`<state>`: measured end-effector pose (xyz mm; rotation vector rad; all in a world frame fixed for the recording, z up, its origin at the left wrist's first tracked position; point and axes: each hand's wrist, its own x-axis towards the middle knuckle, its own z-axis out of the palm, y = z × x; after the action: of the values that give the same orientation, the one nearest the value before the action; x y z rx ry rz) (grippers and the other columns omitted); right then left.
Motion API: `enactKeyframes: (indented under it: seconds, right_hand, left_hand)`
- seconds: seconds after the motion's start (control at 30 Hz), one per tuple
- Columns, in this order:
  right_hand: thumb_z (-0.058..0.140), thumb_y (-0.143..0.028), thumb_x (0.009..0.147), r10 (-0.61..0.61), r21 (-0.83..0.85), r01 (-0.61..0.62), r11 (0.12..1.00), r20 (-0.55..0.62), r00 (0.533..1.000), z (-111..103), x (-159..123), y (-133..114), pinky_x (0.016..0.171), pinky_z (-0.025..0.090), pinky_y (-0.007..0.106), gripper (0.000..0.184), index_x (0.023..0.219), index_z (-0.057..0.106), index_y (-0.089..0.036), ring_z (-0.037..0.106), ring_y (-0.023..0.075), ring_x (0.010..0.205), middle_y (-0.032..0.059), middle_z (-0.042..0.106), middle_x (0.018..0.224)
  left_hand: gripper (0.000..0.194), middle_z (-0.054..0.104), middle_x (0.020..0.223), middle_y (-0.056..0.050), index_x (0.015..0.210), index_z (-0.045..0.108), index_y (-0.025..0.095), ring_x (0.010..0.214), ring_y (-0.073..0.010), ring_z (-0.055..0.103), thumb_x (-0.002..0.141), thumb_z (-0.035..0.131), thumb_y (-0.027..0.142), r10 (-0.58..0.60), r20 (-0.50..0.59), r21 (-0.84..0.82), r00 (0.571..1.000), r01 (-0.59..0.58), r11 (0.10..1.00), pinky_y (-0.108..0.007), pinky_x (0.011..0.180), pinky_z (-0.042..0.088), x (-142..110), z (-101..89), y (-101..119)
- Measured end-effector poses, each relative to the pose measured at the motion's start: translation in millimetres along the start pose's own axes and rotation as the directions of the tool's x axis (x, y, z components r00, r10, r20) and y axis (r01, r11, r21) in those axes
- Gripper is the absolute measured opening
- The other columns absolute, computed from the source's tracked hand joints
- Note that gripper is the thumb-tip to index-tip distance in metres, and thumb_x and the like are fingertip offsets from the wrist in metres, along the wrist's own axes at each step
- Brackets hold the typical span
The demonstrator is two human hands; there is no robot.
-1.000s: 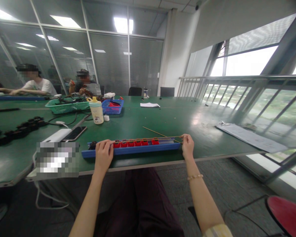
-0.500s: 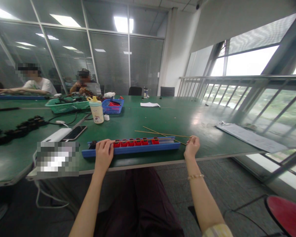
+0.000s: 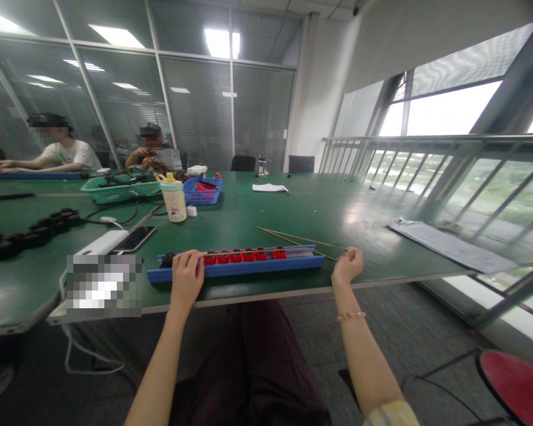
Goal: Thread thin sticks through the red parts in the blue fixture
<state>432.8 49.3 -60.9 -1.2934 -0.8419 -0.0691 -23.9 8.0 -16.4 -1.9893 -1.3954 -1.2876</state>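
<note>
A blue channel rail (image 3: pixel 262 269) lies along the table's near edge. Several small red blocks with dark tops (image 3: pixel 236 256) sit in a row inside it, and a dark piece (image 3: pixel 166 260) rests at its left end. My left hand (image 3: pixel 187 275) is closed over the rail's left part, its fingertips on a thin yellow cord (image 3: pixel 266 251) that stretches right above the blocks. Off the rail's right end, my right hand (image 3: pixel 349 266) is closed in a pinch on the cord. A loose length of the cord trails on the table behind the rail.
To the left are a phone (image 3: pixel 135 239), a white power strip (image 3: pixel 100 244) and a yellow cup (image 3: pixel 174 201). Green (image 3: pixel 122 192) and blue (image 3: pixel 203 192) baskets stand behind. A clipboard with papers (image 3: pixel 448 245) lies right. Two people (image 3: pixel 73 152) sit across the table.
My right hand has shifted slightly right and turned a little. The loose cord behind the rail has swung, its strands now lying closer together. My left hand and the rail stay put.
</note>
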Motion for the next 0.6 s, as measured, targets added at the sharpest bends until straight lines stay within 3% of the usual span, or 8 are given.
enactKeyframes:
  seconds: [0.1, 0.27, 0.6]
  right_hand:
    - [0.032, -0.046, 0.095, 0.053, -0.076, -0.064, 0.995, -0.141, 0.989, 3.0, -0.4, -0.9, 0.068, 0.041, 0.032, 0.037, 0.085, 0.059, -0.022, 0.052, 0.0197, 0.067, 0.0018, 0.055, 0.067]
    - [0.039, -0.037, 0.089, 0.096, -0.213, -0.129, 0.969, -0.156, 0.983, 6.1, 0.4, 4.5, 0.074, 0.039, 0.030, 0.026, 0.080, 0.058, -0.020, 0.053, 0.0191, 0.073, 0.0029, 0.059, 0.073]
    - [0.041, -0.029, 0.086, 0.137, -0.211, -0.172, 0.962, -0.173, 0.975, 8.7, -1.6, 1.7, 0.075, 0.041, 0.033, 0.027, 0.084, 0.065, -0.018, 0.059, 0.0227, 0.073, 0.0083, 0.067, 0.075]
  left_hand:
    - [0.024, 0.062, 0.106, -0.010, 0.106, 0.064, 0.020, 0.103, -0.0242, 0.053, 0.095, 0.044, 0.027, 0.005, 0.009, 0.011, 1.000, -0.005, 1.000, -0.041, 0.097, 0.041, 0.0, 0.0, -0.3]
    - [0.023, 0.063, 0.105, -0.010, 0.106, 0.064, 0.020, 0.103, -0.0236, 0.053, 0.096, 0.044, 0.027, -0.001, 0.017, 0.014, 1.000, 0.001, 1.000, -0.040, 0.098, 0.041, 0.6, -1.0, 1.2]
    - [0.022, 0.063, 0.105, -0.010, 0.105, 0.065, 0.019, 0.101, -0.0235, 0.054, 0.096, 0.045, 0.026, 0.007, 0.002, 0.016, 1.000, -0.007, 1.000, -0.041, 0.097, 0.042, 1.0, -0.6, 0.9]
